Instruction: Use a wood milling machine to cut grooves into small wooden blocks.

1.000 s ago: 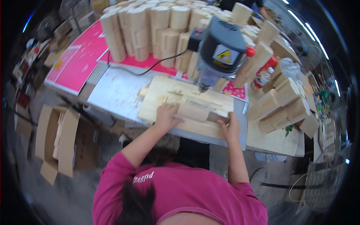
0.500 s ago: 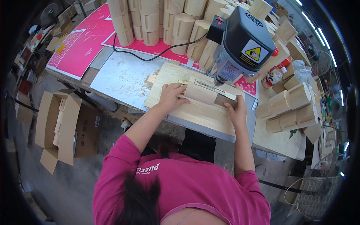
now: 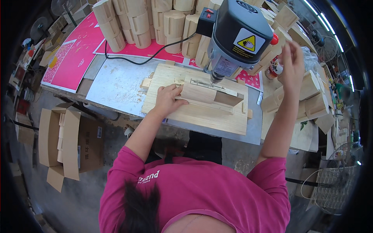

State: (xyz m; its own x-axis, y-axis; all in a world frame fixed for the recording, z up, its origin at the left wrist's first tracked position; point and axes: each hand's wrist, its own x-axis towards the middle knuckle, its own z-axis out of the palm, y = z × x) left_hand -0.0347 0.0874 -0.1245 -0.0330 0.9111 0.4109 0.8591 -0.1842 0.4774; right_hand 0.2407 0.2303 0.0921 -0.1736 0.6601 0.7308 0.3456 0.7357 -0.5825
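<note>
A pale wooden half-round block [image 3: 199, 93] lies in a fixture on a flat wooden board [image 3: 186, 112], under the chuck [image 3: 217, 77] of a black bench drill press [image 3: 241, 33]. A slotted strip runs along the block's top, and a darker piece [image 3: 229, 98] sits at its right end. My left hand [image 3: 168, 100] grips the block's left end, thumb in front and fingers behind. Raised to the right of the drill press, my right hand [image 3: 292, 68] has its fingers stretched upward and holds nothing visible. It is near the red knob [image 3: 274, 39], apart from it.
Stacked grooved wooden cylinders [image 3: 138, 23] line the table's back, with more [image 3: 311, 99] at the right. A black cable [image 3: 147, 61] crosses the table. A red-labelled jar [image 3: 274, 69] stands beyond my right wrist. An open cardboard box [image 3: 72, 141] holding wooden pieces is at the lower left.
My right hand has let go of the block's right end and risen to the right, toward the red knob. My left hand stays on the block. The whole view has shifted slightly.
</note>
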